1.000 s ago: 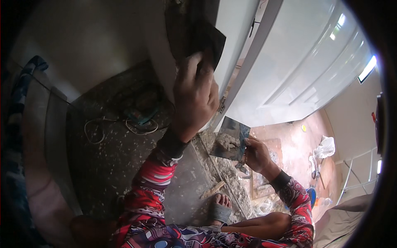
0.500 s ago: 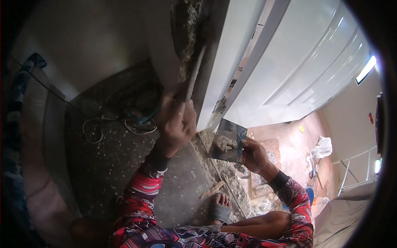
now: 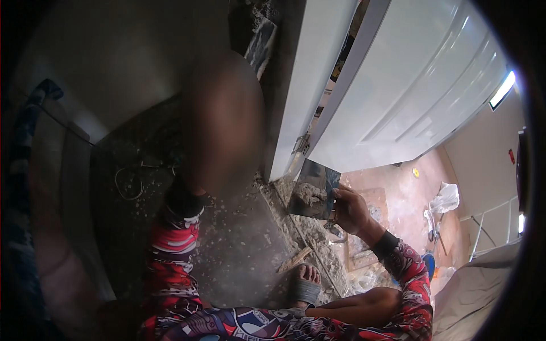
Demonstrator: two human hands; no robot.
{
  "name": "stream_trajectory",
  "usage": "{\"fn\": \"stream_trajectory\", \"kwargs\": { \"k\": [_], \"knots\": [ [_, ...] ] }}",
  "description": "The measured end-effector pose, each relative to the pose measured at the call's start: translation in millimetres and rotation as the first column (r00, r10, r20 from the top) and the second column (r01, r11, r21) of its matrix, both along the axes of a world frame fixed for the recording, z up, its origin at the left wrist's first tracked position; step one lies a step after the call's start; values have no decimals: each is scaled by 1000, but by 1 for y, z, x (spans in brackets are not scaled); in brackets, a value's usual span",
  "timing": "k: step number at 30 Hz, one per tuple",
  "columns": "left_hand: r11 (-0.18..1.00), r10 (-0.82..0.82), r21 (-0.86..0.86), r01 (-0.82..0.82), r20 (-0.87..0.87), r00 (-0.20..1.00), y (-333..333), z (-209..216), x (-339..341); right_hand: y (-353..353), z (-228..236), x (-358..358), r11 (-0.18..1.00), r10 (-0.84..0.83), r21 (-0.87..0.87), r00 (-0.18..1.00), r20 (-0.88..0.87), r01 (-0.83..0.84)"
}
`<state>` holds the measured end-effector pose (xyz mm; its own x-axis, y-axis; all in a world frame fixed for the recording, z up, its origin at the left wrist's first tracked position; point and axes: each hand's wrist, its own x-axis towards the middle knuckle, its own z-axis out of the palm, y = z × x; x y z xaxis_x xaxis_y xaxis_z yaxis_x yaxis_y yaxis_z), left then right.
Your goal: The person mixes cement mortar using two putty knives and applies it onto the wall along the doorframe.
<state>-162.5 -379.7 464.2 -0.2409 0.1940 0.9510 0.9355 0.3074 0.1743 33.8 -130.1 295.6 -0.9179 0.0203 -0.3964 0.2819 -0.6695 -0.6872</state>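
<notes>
My left hand [image 3: 227, 122] is smeared into a blur, raised before the dark gap beside the white door frame [image 3: 318, 62]. From its upper end juts the flat, mortar-smeared blade of a trowel [image 3: 261, 45], close to the rough broken edge of the wall; the handle is hidden. My right hand [image 3: 354, 211] grips a flat dark square plate [image 3: 324, 179] by its right edge, thumb on top. A lump of wet grey mortar [image 3: 309, 194] lies on that plate, which is held near the foot of the door frame.
A white panelled door [image 3: 409, 85] stands ajar on the right, its hinge [image 3: 302, 142] near the plate. Rubble and a wood scrap [image 3: 294, 260] lie along the threshold by my sandalled foot [image 3: 306, 287]. A pale cable [image 3: 129, 183] curls on the dark floor; a white bag [image 3: 445, 199] lies farther right.
My left hand has come up and a little left, nearer to me. The trowel blade, seen edge-on before, now shows its flat face. My right hand and the plate stay almost still.
</notes>
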Motion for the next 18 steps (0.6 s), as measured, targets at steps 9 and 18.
{"fn": "stream_trajectory", "kwargs": {
  "k": [9,18],
  "knots": [
    [995,82,-63,-83,-12,997,-1,31,-9,9,-11,-1,999,27,-23,1000,2,-27],
    [984,56,-175,-19,211,976,-18,52,-3,11,-18,-3,999,6,-41,1000,-11,-6]
  ]
}}
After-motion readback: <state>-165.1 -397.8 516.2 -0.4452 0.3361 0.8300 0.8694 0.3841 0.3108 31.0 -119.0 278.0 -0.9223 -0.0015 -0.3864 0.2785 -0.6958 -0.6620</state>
